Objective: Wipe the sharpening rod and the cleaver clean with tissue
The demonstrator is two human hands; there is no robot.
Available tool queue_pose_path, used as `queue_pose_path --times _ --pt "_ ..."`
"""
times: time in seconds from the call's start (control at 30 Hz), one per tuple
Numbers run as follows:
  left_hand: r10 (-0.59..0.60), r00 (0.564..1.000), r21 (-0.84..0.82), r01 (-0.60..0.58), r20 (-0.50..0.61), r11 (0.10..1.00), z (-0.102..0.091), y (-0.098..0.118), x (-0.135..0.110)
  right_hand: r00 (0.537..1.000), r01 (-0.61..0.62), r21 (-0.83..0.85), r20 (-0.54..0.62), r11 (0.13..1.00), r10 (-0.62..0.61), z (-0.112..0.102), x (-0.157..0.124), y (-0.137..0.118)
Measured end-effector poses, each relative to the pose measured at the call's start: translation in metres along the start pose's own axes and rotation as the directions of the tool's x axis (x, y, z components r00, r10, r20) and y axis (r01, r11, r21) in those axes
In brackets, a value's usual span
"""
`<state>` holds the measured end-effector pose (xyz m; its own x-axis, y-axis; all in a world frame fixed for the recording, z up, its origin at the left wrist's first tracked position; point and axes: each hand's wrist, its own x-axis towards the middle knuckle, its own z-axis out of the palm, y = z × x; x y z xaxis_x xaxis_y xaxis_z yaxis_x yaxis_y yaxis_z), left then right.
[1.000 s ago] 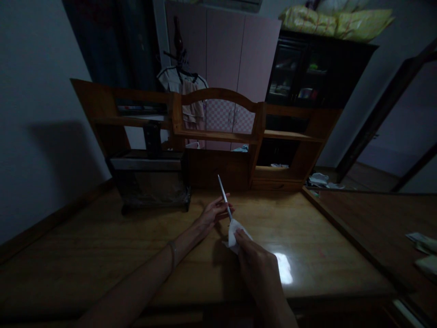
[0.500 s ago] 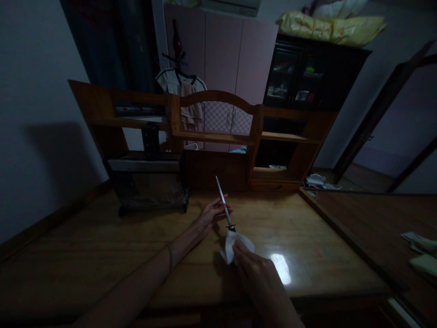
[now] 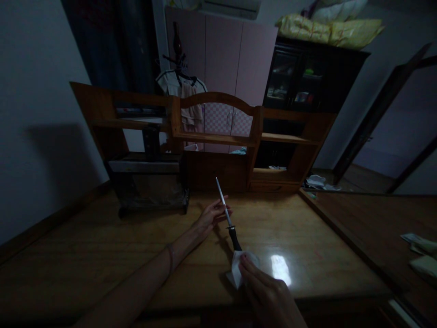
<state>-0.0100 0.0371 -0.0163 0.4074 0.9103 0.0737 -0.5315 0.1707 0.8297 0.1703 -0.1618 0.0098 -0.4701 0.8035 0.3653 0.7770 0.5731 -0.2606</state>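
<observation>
A honing steel, with a thin pale rod, a small guard and a black handle, slants over the desk, its tip pointing away from me. My left hand is closed on the rod a little beyond the guard, some fingertips sticking out past it. Near the butt of the handle, my right hand pinches a white tissue. The tissue covers the handle's end, so that part is hidden.
The glossy wooden desk carries a shelf unit at its back. A dark-framed appliance stands on the left. Papers lie on the lower brown surface at right, beyond a raised edge.
My right hand has slid the tissue along the handle towards me, baring most of the black grip. The left hand and the rod have hardly moved.
</observation>
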Motion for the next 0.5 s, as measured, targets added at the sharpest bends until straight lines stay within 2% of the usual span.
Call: queue_pose_path --times 0.13,0.2,0.27,0.33,0.4,0.47,0.5 --pt "0.003 1.000 0.010 -0.003 -0.007 1.000 0.000 0.000 0.000 1.000 -0.024 0.023 -0.014 0.999 0.025 0.005 -0.006 0.001" --pt "0.007 1.000 0.014 -0.007 -0.007 1.000 0.000 0.000 -0.001 0.997 -0.024 0.081 -0.077 0.996 0.030 0.007 -0.010 0.001" --pt "0.014 1.000 0.012 -0.014 0.001 1.000 0.001 0.001 -0.001 0.977 -0.074 0.216 -0.179 0.974 0.114 0.008 -0.017 0.003" --pt "0.018 1.000 0.016 -0.018 0.003 1.000 0.003 0.002 -0.002 0.924 -0.191 0.427 -0.227 0.884 0.309 0.008 -0.025 0.009" --pt "0.015 1.000 0.028 -0.015 -0.008 0.999 0.005 0.004 -0.002 0.861 -0.305 0.617 -0.147 0.725 0.488 0.008 -0.033 0.019" --pt "0.012 1.000 0.037 -0.012 -0.020 0.999 0.005 0.005 -0.002 0.828 -0.313 0.726 -0.108 0.613 0.550 0.010 -0.039 0.030" --pt "0.012 1.000 0.038 -0.011 -0.020 0.999 0.006 0.005 -0.002 0.822 -0.315 0.741 -0.099 0.593 0.561 0.011 -0.042 0.034"
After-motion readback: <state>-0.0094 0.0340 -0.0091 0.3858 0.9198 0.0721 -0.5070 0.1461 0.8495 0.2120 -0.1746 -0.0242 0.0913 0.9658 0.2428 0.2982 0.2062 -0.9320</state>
